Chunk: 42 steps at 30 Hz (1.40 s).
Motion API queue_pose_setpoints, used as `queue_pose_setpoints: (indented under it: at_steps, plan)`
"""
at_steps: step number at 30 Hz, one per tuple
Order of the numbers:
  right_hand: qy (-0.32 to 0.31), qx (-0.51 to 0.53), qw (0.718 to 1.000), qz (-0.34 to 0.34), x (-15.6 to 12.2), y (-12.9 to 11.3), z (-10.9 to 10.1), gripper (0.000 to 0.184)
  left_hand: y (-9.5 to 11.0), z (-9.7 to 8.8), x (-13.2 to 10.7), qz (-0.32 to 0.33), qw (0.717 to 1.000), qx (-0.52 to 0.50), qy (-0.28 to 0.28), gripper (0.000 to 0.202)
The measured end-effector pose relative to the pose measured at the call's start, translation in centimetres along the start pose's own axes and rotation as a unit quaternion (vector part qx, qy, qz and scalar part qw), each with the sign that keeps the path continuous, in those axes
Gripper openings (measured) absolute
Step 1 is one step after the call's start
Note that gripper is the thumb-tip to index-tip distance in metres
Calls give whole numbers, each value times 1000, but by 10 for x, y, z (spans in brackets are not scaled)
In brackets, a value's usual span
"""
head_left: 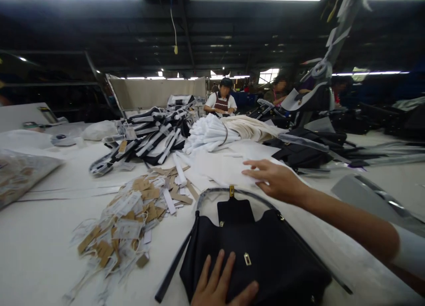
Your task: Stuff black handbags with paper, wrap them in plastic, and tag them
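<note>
A black handbag (pixel 265 257) with gold clasps lies flat on the white table (pixel 40 244) right in front of me. My left hand (pixel 221 284) rests flat on the bag's front, fingers spread. My right hand (pixel 275 180) reaches forward past the bag's wrapped handle (pixel 232 193), fingers stretched out over a stack of white sheets (pixel 222 166), touching or just above them. Neither hand holds anything.
A heap of brown and white tags (pixel 133 217) lies left of the bag. Behind are wrapped black straps (pixel 146 138), rolled white paper (pixel 212 133), more black bags (pixel 308 149) and a plastic bag (pixel 20 173) at left. Two people sit at the far end.
</note>
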State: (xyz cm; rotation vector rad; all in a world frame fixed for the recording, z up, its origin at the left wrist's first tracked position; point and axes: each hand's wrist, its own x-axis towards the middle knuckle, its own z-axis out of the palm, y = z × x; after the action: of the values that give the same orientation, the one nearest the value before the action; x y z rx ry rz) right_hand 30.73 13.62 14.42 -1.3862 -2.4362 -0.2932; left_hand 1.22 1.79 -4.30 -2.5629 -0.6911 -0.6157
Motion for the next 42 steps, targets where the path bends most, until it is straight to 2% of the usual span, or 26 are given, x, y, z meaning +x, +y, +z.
queue_pose_setpoints:
  at_steps: [3, 5, 7, 10, 14, 18, 21, 28, 31, 33, 36, 40, 42]
  plan:
    - [-71, 8, 996, -49, -60, -58, 4, 57, -4, -33, 12, -24, 994, -84, -67, 87]
    - [-121, 24, 991, -59, -91, -84, 11, 61, -2, -46, 15, -50, 986, -117, -112, 86]
    - [-154, 42, 986, -58, -112, -97, 18, 65, 3, -47, 11, -73, 977, -142, -144, 74]
    - [-178, 58, 981, -52, -130, -104, 26, 71, 12, -38, -2, -101, 970, -149, -161, 53]
    - [-187, 36, 981, -23, -139, -111, 29, 75, 13, -35, -5, -118, 961, -167, -188, 48]
    - [-184, -18, 983, 13, -139, -124, 29, 65, 8, -50, 10, -121, 950, -203, -203, 56]
    - [-185, -27, 982, 0, -137, -127, 30, 58, 7, -57, 14, -123, 951, -210, -190, 57]
    - [-166, 1, 986, -31, -145, -129, 36, 53, 13, -39, -1, -118, 952, -188, -210, 47]
    - [-163, 5, 986, -16, -150, -133, 41, 53, 15, -41, -1, -128, 946, -194, -226, 45]
    - [-162, 7, 987, -4, -151, -135, 43, 53, 17, -53, 1, -120, 945, -191, -238, 47]
    - [-164, 9, 986, 5, -151, -136, 43, 51, 22, -86, 4, -93, 954, -148, -243, 58]
    - [-170, 17, 985, 8, -150, -136, 42, 49, 23, -131, 27, -60, 960, -160, -222, 37]
    - [-170, 18, 985, 14, -150, -136, 41, 49, 16, -135, 50, -54, 962, -194, -185, 27]
